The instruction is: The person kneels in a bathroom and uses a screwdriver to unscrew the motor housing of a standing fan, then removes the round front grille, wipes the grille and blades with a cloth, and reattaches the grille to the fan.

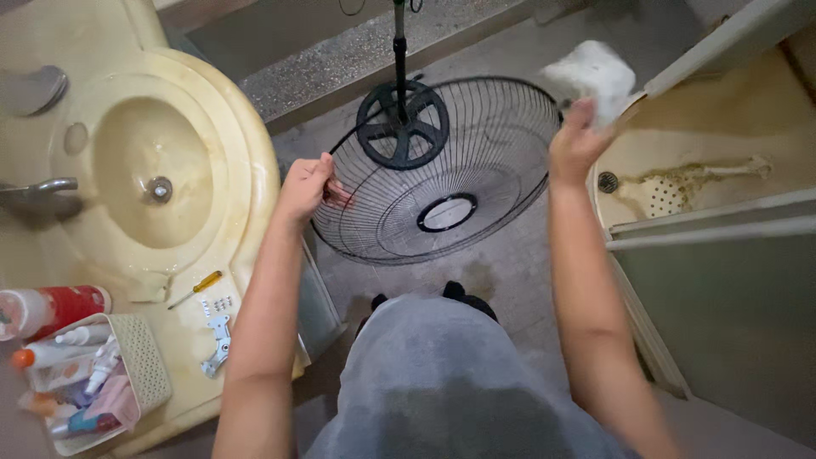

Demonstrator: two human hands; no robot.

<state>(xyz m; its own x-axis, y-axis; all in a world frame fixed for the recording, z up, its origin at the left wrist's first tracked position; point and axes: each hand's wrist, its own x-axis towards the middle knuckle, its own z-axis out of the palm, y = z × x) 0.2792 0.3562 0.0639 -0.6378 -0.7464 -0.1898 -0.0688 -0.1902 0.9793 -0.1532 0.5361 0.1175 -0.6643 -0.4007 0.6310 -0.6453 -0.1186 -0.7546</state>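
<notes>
A view straight down from a person's head in a small bathroom, with a black wire fan guard [442, 170] held up at the centre of the scene; every place below is given relative to that guard.

To the left of the guard is a cream, rounded washbasin counter [246, 161], the largest thing here, its bowl stained and a chrome tap [38, 194] at its far left edge. To the right of the guard is a shower stall [705, 170] with a yellowed floor and a pale sliding door frame. Below the guard, nearest the viewer, the person's grey clothing [459, 382] fills the lower middle. Behind the guard, a thin black fan stand pole [399, 42] rises over the grey floor, with a spoked black disc at its foot.

The guard itself is a round, dished grille of thin wires with a ring at its centre, tilted and held in the air between both hands.

The left hand [306, 185] is curled closed around the guard's left rim, fingers pinching the wires. The right hand [578, 140] sits at the guard's right rim, fingers bunched around a white cloth [595, 72] pressed to the edge.

Lower left of the guard, on the counter, stand a cream basket of toiletries [140, 357], a small metal bracket [219, 340] and a yellow-handled screwdriver [200, 287].
</notes>
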